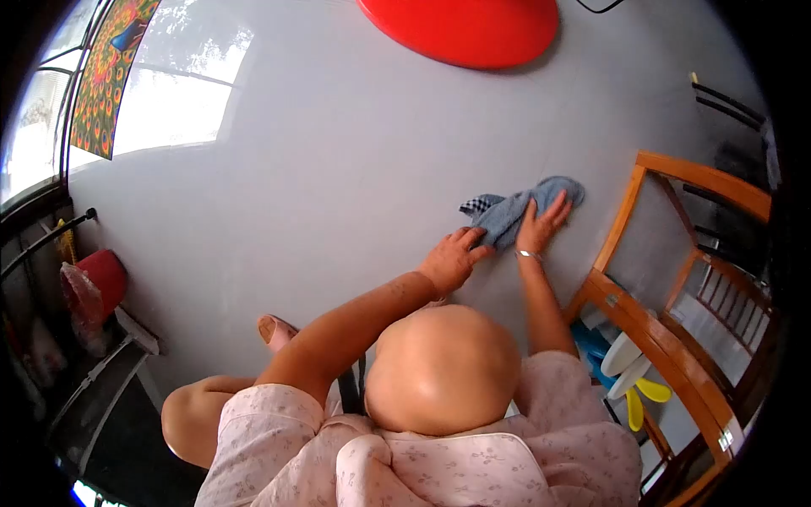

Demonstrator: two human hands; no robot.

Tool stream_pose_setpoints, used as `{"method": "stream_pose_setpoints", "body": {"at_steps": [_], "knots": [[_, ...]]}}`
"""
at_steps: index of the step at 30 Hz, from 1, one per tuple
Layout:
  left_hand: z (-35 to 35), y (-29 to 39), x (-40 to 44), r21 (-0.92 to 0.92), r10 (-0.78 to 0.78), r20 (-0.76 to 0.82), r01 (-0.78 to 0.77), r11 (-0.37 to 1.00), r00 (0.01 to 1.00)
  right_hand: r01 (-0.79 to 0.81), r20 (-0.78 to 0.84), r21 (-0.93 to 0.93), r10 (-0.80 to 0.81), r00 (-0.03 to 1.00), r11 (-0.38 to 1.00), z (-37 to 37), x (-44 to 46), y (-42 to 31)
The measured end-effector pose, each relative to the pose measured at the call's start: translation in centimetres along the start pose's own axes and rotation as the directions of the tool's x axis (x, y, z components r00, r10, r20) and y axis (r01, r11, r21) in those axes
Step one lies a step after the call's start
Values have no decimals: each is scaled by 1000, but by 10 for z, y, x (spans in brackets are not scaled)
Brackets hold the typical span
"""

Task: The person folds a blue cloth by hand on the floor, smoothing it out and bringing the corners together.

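Observation:
A grey-blue cloth [507, 215] with a black-and-white checked corner lies bunched on the pale, glossy floor [296, 186]. My left hand [450, 260] grips its nearer left end, fingers bent over the fabric. On the right part of the cloth, my right hand [543, 225] presses down and holds it, thumb apart from the fingers. A bracelet [529, 254] circles the right wrist. Part of the cloth is hidden beneath both hands.
A red round object [465, 29] is at the top. Wooden chair frames [650, 321] stand close on the right, with blue, white and yellow items [629, 367] beneath. At left are a red bucket [103, 283] and a dark rack [110, 414]. My bare knee [443, 367] is below my hands.

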State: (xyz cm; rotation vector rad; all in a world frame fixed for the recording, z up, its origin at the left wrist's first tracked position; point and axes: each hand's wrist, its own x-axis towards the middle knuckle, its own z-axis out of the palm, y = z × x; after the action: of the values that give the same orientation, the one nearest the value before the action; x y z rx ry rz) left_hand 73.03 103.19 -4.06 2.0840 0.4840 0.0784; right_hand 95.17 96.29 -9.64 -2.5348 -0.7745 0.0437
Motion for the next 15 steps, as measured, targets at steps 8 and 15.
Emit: {"method": "stream_pose_setpoints", "body": {"at_steps": [8, 15], "knots": [[-48, -40, -59, -361, -496, -431, 360, 860, 754, 534, 122, 272, -579, 806, 801, 102, -33, -186], [-94, -94, -120, -440, -668, -676, 556, 705, 312, 445, 268, 629, -715, 645, 637, 145, -68, -315]]}}
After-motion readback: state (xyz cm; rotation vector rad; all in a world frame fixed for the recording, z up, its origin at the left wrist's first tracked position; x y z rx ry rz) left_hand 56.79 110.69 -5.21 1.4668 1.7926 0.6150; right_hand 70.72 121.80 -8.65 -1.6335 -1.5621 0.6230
